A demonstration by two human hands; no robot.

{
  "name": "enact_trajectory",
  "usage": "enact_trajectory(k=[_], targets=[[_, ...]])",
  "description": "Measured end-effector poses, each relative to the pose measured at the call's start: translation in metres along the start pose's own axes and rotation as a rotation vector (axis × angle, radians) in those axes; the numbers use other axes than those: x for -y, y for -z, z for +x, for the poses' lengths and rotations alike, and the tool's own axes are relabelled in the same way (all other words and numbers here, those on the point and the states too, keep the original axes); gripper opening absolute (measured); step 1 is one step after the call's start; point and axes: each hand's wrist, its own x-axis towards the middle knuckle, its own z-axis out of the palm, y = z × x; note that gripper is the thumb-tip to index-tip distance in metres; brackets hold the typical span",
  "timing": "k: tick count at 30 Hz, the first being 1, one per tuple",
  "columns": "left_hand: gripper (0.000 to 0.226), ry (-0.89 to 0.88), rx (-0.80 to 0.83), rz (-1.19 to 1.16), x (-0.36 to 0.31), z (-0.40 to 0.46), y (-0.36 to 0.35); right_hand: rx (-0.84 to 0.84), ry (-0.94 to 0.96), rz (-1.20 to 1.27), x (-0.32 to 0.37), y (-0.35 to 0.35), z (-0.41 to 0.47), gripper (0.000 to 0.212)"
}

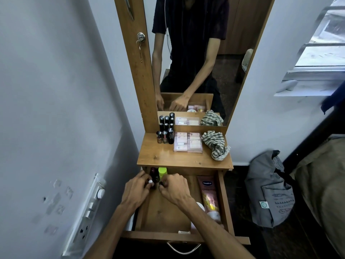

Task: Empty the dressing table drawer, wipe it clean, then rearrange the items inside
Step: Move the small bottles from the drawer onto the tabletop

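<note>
— Where do we stand with the drawer (223, 199)?

— It is pulled out under the table top (168, 157), and we are working at its back left corner. Our left hand (135, 191) curls round a small bottle with a white cap (150, 181); our right hand (174, 189) pinches a small dark bottle (161, 184) just beside it. A dark red bottle (153, 171) and a yellow-green cap (162, 171) stand behind them, tucked under the top.

— Why crowd them there?

— We judge we are lining the small upright bottles along one side, so the long things can lie flat. The pink tube (210, 195) lies along the right wall; it reads "Vaseline", with "Gluta-" below, the rest too small.

— And what waits outside?

— On the top, three dark bottles (165, 137) stand by the mirror (233, 53), a clear box of small bottles (188, 142) beside them, and the checked cloth (216, 144) lies crumpled at the right, seemingly done with. Their labels we cannot read.
</note>
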Motion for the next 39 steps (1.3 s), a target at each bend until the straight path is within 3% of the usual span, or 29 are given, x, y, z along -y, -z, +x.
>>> enact_trajectory(k=[7,21,26,31,39], targets=[[0.010,-0.067,-0.030,-0.068,-0.003,0.001,0.020,-0.126,-0.024,0.064,-0.004,0.020,0.003,0.034],[0.008,-0.154,-0.195,-0.090,-0.036,0.071,0.083,-0.403,0.062,0.219,0.007,0.102,0.044,0.015],[0.010,-0.130,-0.218,-0.054,-0.048,0.096,0.083,-0.370,0.062,0.180,0.009,0.110,0.066,0.032],[0.011,-0.104,-0.204,-0.051,-0.058,0.112,0.079,-0.344,0.011,0.136,0.007,0.111,0.084,0.019],[0.013,-0.094,-0.196,-0.067,-0.069,0.130,0.071,-0.307,-0.019,0.125,0.000,0.103,0.094,0.017]])
